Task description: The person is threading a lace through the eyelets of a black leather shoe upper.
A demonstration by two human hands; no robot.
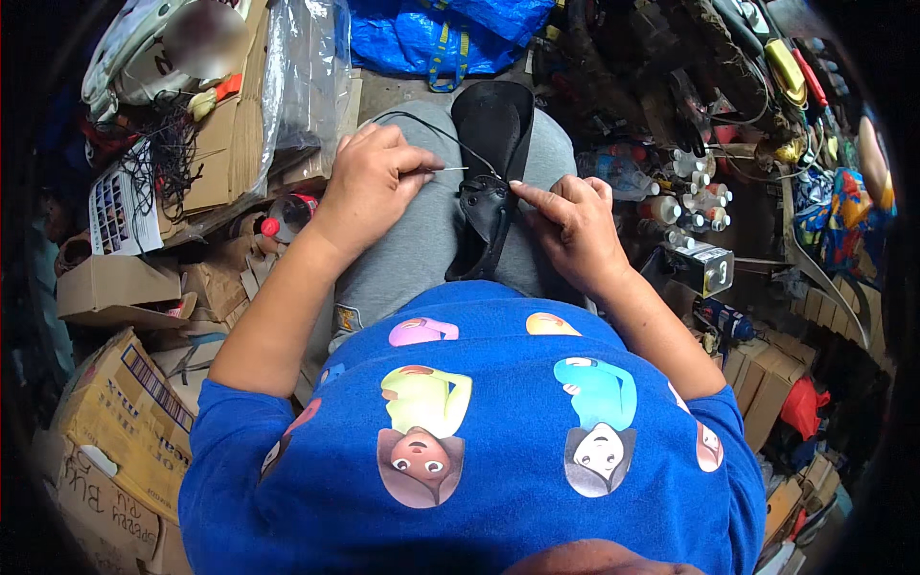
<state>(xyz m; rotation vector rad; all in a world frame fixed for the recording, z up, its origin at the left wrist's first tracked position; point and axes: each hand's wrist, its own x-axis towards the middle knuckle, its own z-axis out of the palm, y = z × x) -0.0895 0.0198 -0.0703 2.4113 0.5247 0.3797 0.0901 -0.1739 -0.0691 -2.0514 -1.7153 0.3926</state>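
Across my lap lies a black shoe upper (494, 125), its long opening facing up and a flap with eyelets at its middle. My left hand (369, 182) is closed in a pinch on a thin needle (454, 170), whose tip points right toward the upper. From near that hand a black thread (433, 126) arcs over and down to the seam above the eyelets. My right hand (575, 228) holds the upper's right edge, index fingertip pressed beside the thread. The thumb of that hand is partly hidden.
Grey trousers (383, 264) support the work. Cardboard boxes (125, 292) and a red-capped bottle (287, 218) stand at left. Several plastic bottles (685, 196) and a metal can (704, 268) crowd the right. A blue bag (398, 38) lies ahead.
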